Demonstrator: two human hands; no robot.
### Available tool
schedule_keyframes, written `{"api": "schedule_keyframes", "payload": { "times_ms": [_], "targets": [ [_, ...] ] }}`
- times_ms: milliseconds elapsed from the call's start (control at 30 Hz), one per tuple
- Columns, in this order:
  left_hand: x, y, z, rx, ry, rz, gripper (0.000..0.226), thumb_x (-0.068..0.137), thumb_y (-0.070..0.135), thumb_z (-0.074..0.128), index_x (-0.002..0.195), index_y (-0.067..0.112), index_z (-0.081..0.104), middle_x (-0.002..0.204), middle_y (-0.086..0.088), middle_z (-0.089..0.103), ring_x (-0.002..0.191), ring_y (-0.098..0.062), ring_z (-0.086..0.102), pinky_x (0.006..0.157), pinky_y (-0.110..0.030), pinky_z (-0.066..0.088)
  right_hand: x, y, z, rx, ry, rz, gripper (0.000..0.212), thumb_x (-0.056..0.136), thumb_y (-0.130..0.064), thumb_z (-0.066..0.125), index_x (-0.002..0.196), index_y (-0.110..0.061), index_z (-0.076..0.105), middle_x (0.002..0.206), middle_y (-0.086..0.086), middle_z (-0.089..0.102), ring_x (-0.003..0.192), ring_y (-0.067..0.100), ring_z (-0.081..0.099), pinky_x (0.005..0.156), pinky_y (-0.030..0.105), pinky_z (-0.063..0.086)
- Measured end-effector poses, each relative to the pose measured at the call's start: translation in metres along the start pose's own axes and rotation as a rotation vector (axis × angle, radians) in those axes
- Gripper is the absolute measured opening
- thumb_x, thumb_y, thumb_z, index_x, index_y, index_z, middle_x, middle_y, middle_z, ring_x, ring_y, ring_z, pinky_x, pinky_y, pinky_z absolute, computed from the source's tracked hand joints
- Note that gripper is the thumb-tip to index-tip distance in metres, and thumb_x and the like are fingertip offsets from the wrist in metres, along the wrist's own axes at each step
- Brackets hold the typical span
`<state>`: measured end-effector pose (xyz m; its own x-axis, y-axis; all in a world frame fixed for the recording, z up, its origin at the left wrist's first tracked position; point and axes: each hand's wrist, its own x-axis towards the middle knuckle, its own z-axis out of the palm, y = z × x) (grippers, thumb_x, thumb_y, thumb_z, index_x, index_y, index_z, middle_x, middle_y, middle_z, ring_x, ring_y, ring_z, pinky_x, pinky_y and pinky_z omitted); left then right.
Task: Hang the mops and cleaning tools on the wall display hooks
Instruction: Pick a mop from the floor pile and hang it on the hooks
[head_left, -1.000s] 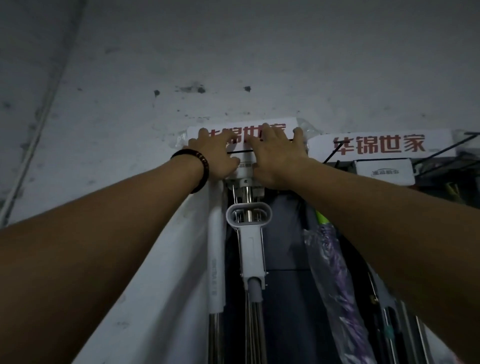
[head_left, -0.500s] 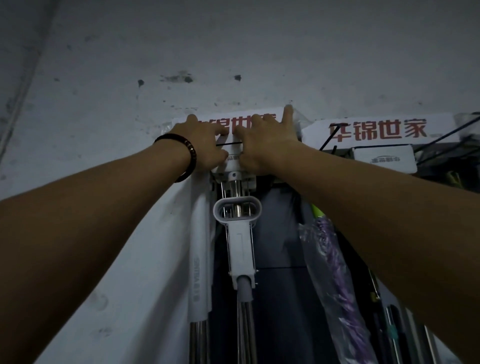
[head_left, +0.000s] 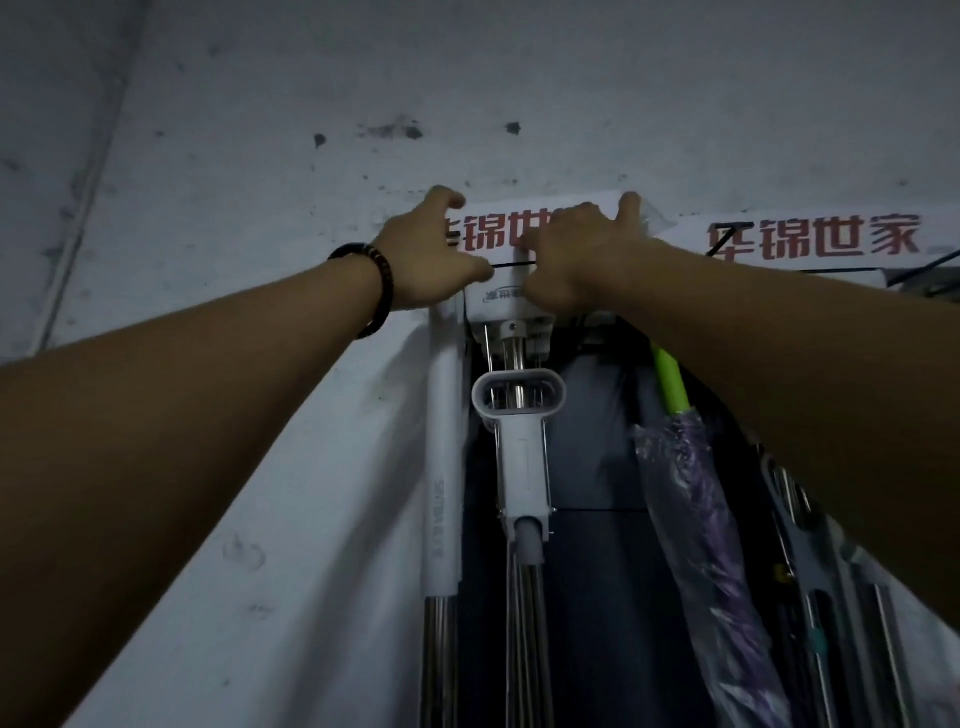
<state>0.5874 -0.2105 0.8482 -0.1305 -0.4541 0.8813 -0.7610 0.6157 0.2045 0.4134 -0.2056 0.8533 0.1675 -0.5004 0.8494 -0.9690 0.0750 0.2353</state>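
Both raised, left hand (head_left: 426, 252) and right hand (head_left: 576, 257) seemingly clutching mop head (head_left: 493, 304) between them, handle (head_left: 523, 467) hanging below.

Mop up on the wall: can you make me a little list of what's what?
Mop head: white, red letters, up high by the wall
Left hand: fingers curl over its top edge; dark bead bracelet on the wrist
Right hand: on the mop head, grip hidden
Below: white oval handle on a metal pole
Right side: green pole in purple wrap
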Motion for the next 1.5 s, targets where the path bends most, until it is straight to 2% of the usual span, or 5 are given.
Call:
{"api": "schedule_keyframes", "payload": {
  "times_ms": [200,400,867,1133,1500],
  "targets": [
    [-0.049,-0.067,0.022,-0.32,0.435,-0.098,0.027,0.1,0.009,0.052,0.126,0.016,0.057,0.123,-0.003,0.063,0.109,-0.021,0.062,0.096,-0.034,0.054,-0.03,-0.02,0.011,0.232,0.395,-0.03,0.032,0.093,-0.037,0.053,0.117,-0.018,0.064,0.111,0.008,0.069,0.106,0.031,0.061,0.093,0.047,0.046],
    [-0.088,-0.137,0.075,-0.515,0.075,-0.395,0.025,0.094,0.025,0.062,0.117,0.032,0.067,0.111,-0.008,0.073,0.101,-0.028,0.071,0.093,-0.047,0.061,-0.04,-0.051,0.03,0.634,0.235,0.018,0.022,0.099,-0.036,0.053,0.102,-0.02,0.067,0.091,0.003,0.071,0.079,0.022,0.066,0.078,0.043,0.062],
    [-0.085,-0.149,0.133,-0.924,-0.035,-0.358,0.051,0.086,0.037,0.073,0.137,0.041,0.064,0.088,0.001,0.078,0.077,-0.018,0.073,0.068,-0.033,0.062,-0.043,-0.088,0.022,0.652,0.177,0.041,0.047,0.084,-0.045,0.084,0.124,-0.027,0.068,0.078,-0.013,0.07,0.063,-0.003,0.068,0.055,0.012,0.047],
    [-0.066,-0.155,0.145,-0.812,0.021,-0.384,0.048,0.092,0.038,0.074,0.139,0.038,0.063,0.144,0.0,0.061,0.123,-0.027,0.063,0.101,-0.047,0.058,-0.041,-0.096,0.03,0.701,0.186,0.043,0.044,0.086,-0.031,0.086,0.122,-0.022,0.063,0.089,0.001,0.072,0.069,0.003,0.067,0.044,-0.001,0.039],
    [-0.052,-0.17,0.165,-0.764,-0.002,-0.431,0.053,0.089,0.042,0.077,0.14,0.037,0.062,0.145,-0.005,0.061,0.125,-0.028,0.063,0.102,-0.048,0.057,-0.029,-0.09,0.038,0.647,0.13,0.009,0.049,0.083,-0.032,0.088,0.123,-0.024,0.062,0.108,0.004,0.071,0.073,0.009,0.072,0.044,0.009,0.05]
  ]
}}
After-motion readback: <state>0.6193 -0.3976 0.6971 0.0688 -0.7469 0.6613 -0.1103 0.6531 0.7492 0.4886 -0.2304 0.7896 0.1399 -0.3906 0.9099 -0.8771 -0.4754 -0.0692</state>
